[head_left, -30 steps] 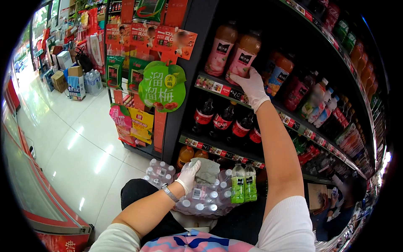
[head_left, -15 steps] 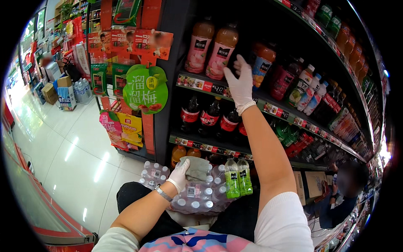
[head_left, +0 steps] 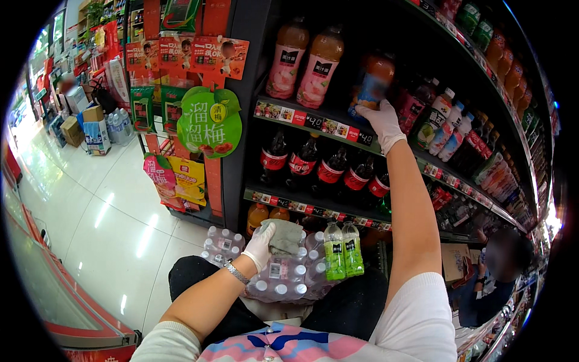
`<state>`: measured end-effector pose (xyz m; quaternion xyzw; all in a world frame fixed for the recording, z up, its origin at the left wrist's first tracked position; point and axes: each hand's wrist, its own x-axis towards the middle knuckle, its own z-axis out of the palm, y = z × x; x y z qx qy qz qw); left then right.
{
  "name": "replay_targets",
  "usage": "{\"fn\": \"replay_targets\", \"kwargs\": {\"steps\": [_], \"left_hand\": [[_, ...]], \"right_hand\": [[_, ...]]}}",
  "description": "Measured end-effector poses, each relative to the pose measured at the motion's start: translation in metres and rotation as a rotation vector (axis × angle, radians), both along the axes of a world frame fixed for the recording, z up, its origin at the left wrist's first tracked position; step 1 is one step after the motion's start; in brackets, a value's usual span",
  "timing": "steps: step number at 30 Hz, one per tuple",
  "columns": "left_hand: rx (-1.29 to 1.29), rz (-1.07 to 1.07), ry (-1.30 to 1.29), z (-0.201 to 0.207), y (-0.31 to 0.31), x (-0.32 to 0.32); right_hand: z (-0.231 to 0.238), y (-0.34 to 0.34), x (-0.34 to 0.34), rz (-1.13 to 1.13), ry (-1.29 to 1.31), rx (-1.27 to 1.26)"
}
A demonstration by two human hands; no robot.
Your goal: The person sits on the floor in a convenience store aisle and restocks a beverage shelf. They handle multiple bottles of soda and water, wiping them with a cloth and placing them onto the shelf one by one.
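Gloved in white, my right hand (head_left: 383, 125) reaches to the shelf with its fingers curled round the lower part of an orange juice bottle (head_left: 370, 81) with a blue label. The far side of that grip is hidden. Two large peach-coloured juice bottles (head_left: 317, 73) with pink labels stand upright to its left. My left hand (head_left: 260, 246), also gloved, is closed on a folded grey cloth (head_left: 286, 237). It is held just above shrink-wrapped packs of clear bottles (head_left: 278, 283). Two small bottles with green labels (head_left: 343, 254) stand beside the cloth, on the right.
Cola bottles (head_left: 300, 163) line the shelf below, with orange bottles (head_left: 257, 218) lower still. Price strips (head_left: 313, 122) run along the shelf edges. Hanging snack packs (head_left: 211, 123) stick out on the left. Another person (head_left: 500, 265) crouches at the right near a cardboard box (head_left: 453, 260).
My right hand has moved right and down, from open beside the pink-labelled bottles to the blue-labelled juice bottle. My left hand still holds the cloth in nearly the same place.
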<state>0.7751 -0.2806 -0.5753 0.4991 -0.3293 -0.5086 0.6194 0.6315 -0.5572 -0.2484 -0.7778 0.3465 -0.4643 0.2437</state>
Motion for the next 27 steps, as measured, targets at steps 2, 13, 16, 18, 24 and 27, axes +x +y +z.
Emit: {"fn": "replay_targets", "kwargs": {"steps": [2, 13, 16, 18, 24, 27], "left_hand": [[0.022, 0.018, 0.099, 0.004, 0.001, 0.0], [-0.104, 0.022, -0.397, -0.008, 0.009, 0.006], [-0.045, 0.006, 0.164, -0.015, 0.0, 0.004], [-0.044, 0.032, 0.127, -0.022, -0.002, 0.001], [-0.026, 0.063, 0.11, -0.035, -0.008, 0.004], [0.015, 0.051, 0.327, -0.016, -0.01, -0.001]], "right_hand": [[-0.001, 0.008, 0.01, 0.018, 0.041, -0.016], [-0.008, 0.003, 0.039, -0.085, 0.147, -0.088], [-0.008, 0.005, 0.039, -0.059, 0.136, -0.095], [-0.008, 0.003, 0.037, -0.053, 0.129, -0.112], [-0.008, 0.016, 0.035, 0.068, 0.016, -0.085], [-0.006, -0.007, 0.02, 0.138, -0.417, 0.024]]}}
